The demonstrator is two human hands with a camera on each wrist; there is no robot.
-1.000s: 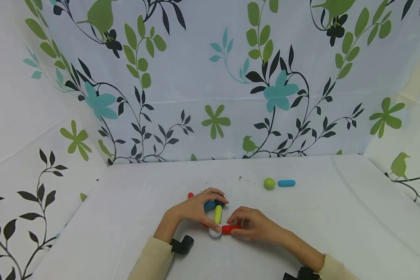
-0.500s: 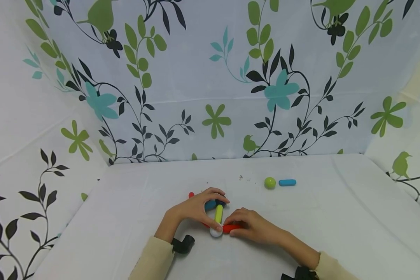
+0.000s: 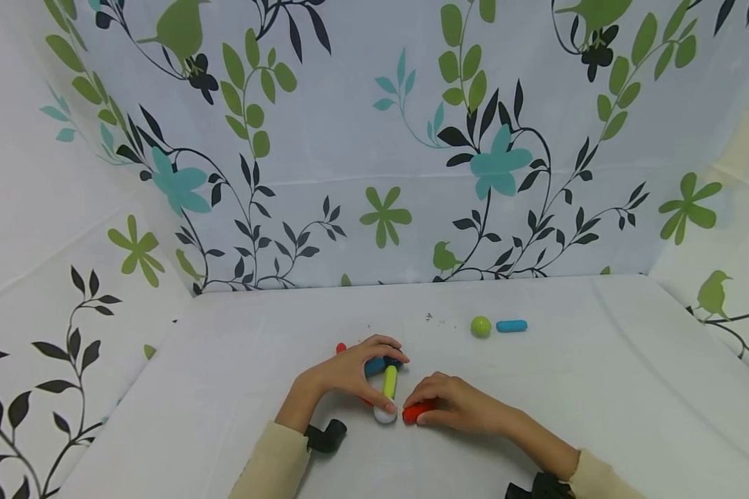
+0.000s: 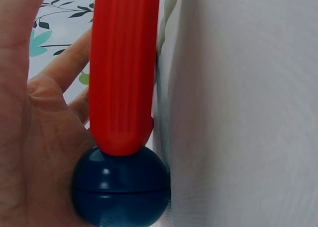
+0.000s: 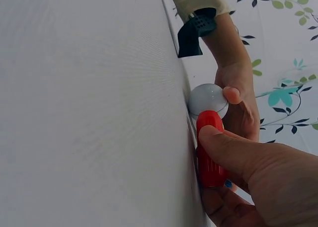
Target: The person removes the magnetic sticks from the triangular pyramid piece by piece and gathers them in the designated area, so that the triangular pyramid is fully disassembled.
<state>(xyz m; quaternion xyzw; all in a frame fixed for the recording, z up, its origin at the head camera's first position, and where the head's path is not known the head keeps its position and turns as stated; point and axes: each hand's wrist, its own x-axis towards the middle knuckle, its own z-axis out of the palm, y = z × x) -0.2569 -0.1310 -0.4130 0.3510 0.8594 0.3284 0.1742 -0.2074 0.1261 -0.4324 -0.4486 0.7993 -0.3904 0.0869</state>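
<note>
My left hand arches over a toy model of balls and rods, its thumb on a white ball and its fingertips at a dark blue ball. Between those balls runs a yellow-green rod; a blue rod shows beneath the palm. In the left wrist view, a red rod meets another dark blue ball beside the palm. Thumb and fingers of my right hand pinch a separate red rod. A small gap parts it from the white ball in the head view.
Farther back on the white table lie a lime-green ball and a light blue rod. A patterned cloth hangs behind the table. Black camera mounts sit at both wrists.
The red rod in my right hand has turned, and its end has come slightly away from the white ball toward the right. My left hand has stayed in place.
</note>
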